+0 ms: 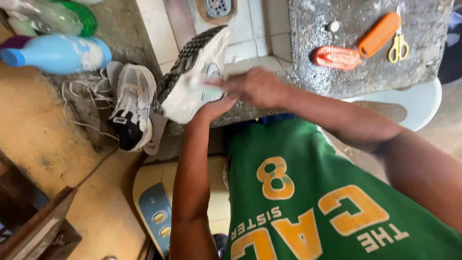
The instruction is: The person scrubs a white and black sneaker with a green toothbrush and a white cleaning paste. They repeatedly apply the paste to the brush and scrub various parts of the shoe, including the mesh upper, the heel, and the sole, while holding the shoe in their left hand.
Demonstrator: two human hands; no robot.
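Observation:
A white sneaker with a black treaded sole (192,72) is held tilted over the edge of a tiled sink, sole turned to the left. My left hand (214,107) grips it from underneath at the heel end. My right hand (252,85) lies across the shoe's side, blurred; whether it holds anything I cannot tell. A second white and black sneaker (131,103) lies on the concrete ledge to the left, its loose white laces (79,91) spread beside it.
Two orange brushes (337,58) (379,33) and yellow-handled scissors (398,45) lie on the grey counter at right. A blue bottle (57,53) and a green one (79,17) lie at top left. The sink drain (217,7) is at top. A washing machine panel (156,212) sits below.

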